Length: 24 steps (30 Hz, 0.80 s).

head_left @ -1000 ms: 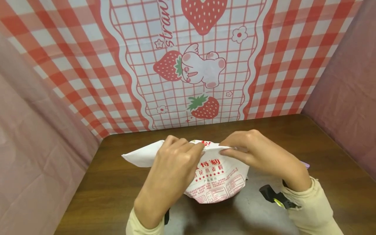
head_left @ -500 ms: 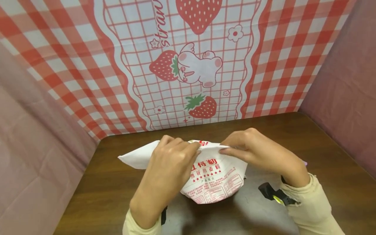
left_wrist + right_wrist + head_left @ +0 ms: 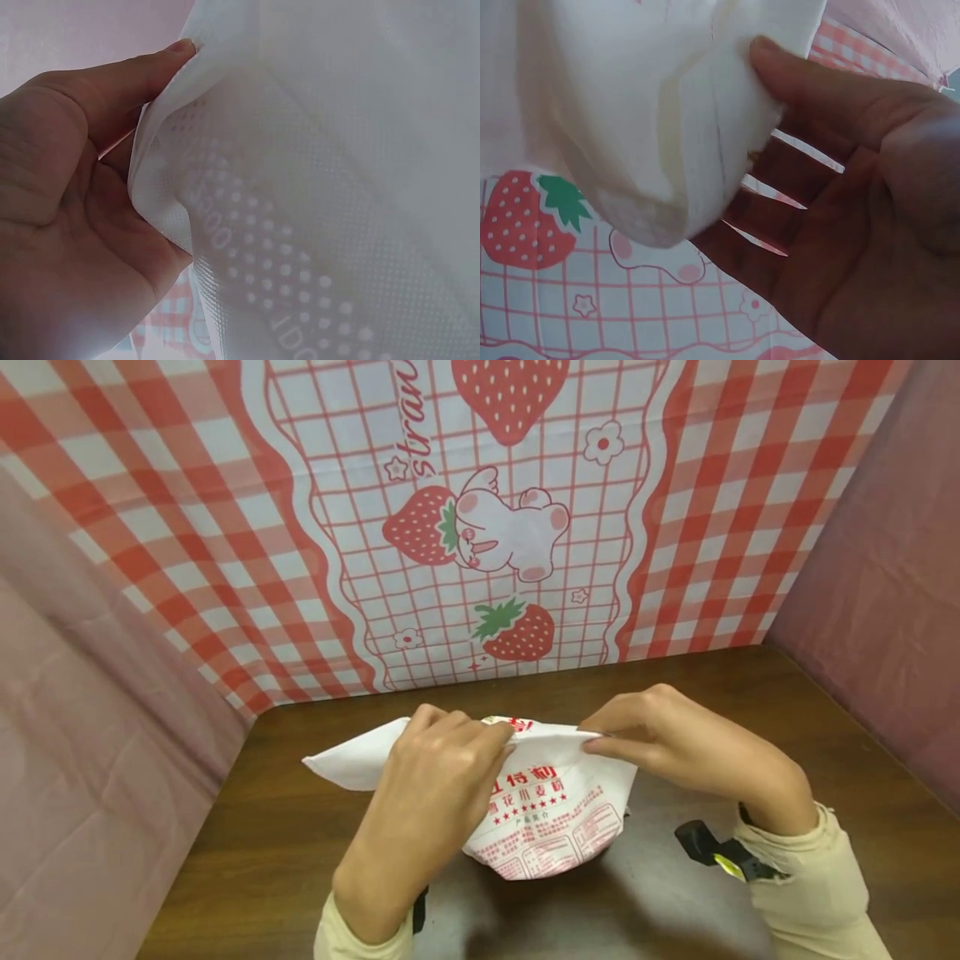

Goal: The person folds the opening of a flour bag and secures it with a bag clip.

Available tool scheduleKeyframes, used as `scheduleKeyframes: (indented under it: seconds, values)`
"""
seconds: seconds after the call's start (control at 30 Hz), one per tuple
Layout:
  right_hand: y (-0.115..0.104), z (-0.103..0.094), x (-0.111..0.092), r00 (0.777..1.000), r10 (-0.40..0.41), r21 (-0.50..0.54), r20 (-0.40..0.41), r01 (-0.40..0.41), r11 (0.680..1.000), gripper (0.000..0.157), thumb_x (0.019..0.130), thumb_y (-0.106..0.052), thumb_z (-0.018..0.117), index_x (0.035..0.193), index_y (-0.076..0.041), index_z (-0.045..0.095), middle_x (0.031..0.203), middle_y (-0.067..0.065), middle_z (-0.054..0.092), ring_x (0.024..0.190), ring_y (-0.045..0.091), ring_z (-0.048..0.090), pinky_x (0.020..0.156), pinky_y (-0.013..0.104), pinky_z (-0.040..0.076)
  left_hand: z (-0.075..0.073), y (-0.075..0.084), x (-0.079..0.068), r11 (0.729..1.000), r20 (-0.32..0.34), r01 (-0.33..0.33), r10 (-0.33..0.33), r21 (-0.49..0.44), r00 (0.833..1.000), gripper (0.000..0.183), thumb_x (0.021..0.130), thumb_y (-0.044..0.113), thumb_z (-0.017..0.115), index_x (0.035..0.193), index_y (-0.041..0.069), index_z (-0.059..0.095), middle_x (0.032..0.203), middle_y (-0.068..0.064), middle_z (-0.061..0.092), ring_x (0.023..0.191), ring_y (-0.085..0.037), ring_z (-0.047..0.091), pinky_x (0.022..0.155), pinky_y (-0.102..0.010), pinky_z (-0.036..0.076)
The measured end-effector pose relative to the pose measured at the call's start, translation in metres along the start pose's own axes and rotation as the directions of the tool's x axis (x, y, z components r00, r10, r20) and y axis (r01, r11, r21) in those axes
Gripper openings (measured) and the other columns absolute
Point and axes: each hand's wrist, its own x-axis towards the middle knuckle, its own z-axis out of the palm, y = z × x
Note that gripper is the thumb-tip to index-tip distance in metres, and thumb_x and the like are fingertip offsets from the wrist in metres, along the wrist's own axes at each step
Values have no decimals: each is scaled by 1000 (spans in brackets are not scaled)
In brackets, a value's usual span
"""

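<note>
While gripping the white bag (image 3: 558,827) by its top edge with the left hand (image 3: 442,772), pinches the same edge farther right with the right hand (image 3: 660,739). Closes the left round the gathered rim, curling the fingers over it; narrows the right to the thickness of the edge, pressing it between thumb and fingers. Holds the bag between the left and right edges of the desk (image 3: 240,835), short of the far edge, turning the red print toward the near side. Cannot tell whether touching the desk underneath. Lets a flap (image 3: 356,756) point toward the desk's left edge. Carries a black mount (image 3: 720,852) at the right sleeve (image 3: 806,877). Faces a checked cloth (image 3: 712,527) beyond the far edge.
</note>
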Motion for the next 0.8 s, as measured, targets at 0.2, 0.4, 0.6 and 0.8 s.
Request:
scheduleKeyframes:
  seconds: [0.2, 0.4, 0.6, 0.8]
  values:
    - [3, 0, -1, 1000, -16, 0, -1, 16, 1000, 10, 87, -27, 57, 92, -30, 66, 83, -19, 62, 74, -1, 59, 64, 18, 47, 0, 0, 0, 1000, 10, 4, -4, 10, 1000, 5, 84, 16, 60, 81, 13, 62, 65, 6, 61, 59, -11, 50, 61, -27, 35]
    - [5, -2, -3, 1000, -5, -10, 28, 6, 1000, 12, 86, -29, 59, 96, -28, 66, 86, -19, 63, 76, -2, 59, 66, 20, 48, -1, -1, 0, 1000, 15, 7, -7, 12, 1000, 5, 84, 17, 61, 81, 14, 62, 67, 6, 61, 61, -11, 52, 62, -27, 36]
    - [6, -3, -3, 998, 9, 21, 65, -11, 1000, 12, 87, -27, 57, 94, -28, 67, 82, -17, 64, 71, 0, 59, 62, 20, 48, 0, -2, 0, 1000, 11, 3, -3, 12, 1000, 5, 84, 17, 61, 80, 13, 61, 63, 5, 58, 59, -12, 51, 63, -27, 37]
    - [9, -5, -6, 995, 70, -35, 71, -67, 997, 12, 84, -26, 61, 94, -26, 68, 83, -18, 64, 71, -2, 58, 62, 19, 48, 1, -3, -1, 1000, 8, 8, -7, -8, 1000, 7, 85, 17, 60, 86, 11, 63, 66, 5, 61, 61, -12, 53, 64, -27, 37]
